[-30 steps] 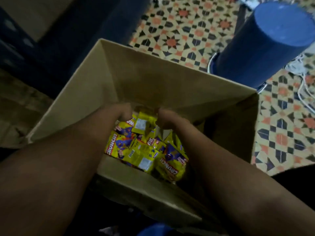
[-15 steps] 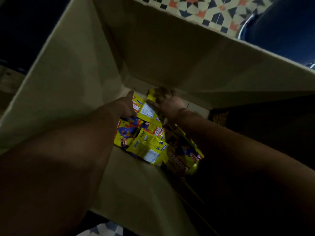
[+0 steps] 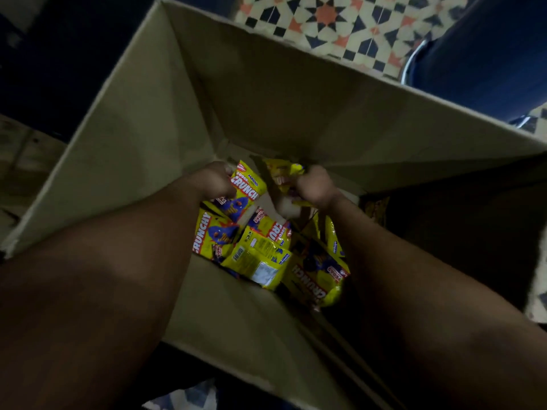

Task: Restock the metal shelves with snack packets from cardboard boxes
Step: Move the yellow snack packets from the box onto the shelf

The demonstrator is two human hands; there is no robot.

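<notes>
Both my arms reach down into a deep open cardboard box [image 3: 142,134]. Several yellow snack packets [image 3: 257,258] with red "Crunchy" lettering lie heaped on its bottom. My left hand [image 3: 214,180] grips the edge of an upright yellow packet [image 3: 247,184] at the far side of the heap. My right hand [image 3: 315,187] is closed around another yellow packet [image 3: 284,173] beside it. The fingers of both hands are partly hidden by the packets. No metal shelf is in view.
The box stands on a patterned tiled floor [image 3: 340,22]. A large blue barrel [image 3: 485,54] stands just past the box's far right wall. Dark shapes lie to the left of the box.
The camera has come lower and closer to the box. Both hands have closed on packets at the far end of the heap, and the left one now holds its packet upright.
</notes>
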